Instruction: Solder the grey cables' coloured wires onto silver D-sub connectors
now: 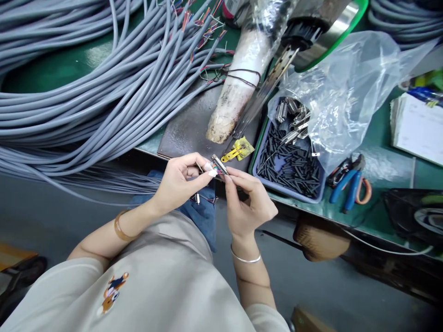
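Over the table's front edge, my two hands meet at a multi-pin cable connector with thin coloured wires on its side. My right hand pinches the connector's right end between thumb and fingers. From the left, my left hand is closed in a pinch at the coloured wires, fingertips against the connector. A small metal piece on dark wires hangs below my left fingers. Just beyond the connector lies a yellow clip with a yellow pad. What my left palm encloses is hidden.
Grey cables with stripped ends cover the left. A wrapped white tube and a metal rod stand behind my hands. To the right are a blue tray with black sleeves and metal parts, a plastic bag, pliers and papers.
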### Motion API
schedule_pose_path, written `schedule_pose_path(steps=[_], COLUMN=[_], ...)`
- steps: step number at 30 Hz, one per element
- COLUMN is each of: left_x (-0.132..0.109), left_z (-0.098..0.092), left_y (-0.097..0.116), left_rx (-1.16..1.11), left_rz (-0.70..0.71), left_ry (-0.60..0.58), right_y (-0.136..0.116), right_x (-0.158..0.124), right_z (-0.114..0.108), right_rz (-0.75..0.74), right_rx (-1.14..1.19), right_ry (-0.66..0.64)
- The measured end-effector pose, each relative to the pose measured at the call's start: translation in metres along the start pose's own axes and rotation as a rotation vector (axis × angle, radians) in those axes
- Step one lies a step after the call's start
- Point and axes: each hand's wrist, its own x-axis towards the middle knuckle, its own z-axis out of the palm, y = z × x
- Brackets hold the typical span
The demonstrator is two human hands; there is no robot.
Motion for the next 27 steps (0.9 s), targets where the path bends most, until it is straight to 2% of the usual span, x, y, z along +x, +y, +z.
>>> schedule_pose_path(steps=[3,9,16,27], left_x=[0.003,0.009,0.013,0.013], left_z=[0.004,0.007,0.011,0.014], left_y=[0.003,0.003,0.007,0.013], left_rx=[0.028,0.148,0.193,0.232], left_rz=[0.048,0.137,0.240,0.275], left_ry=[0.039,0.128,0.170,0.202], right_y=[0.001,0.000,0.002,0.000], right_x=[0.003,0.011,0.018,0.029], right_z=[0.001,0.004,0.007,0.006], right_rz=[0.020,-0.100,-0.078,-0.099], right_rx=[0.030,-0.051,-0.030,-0.044], right_ry=[-0.006,-0.007,0.000,0.011])
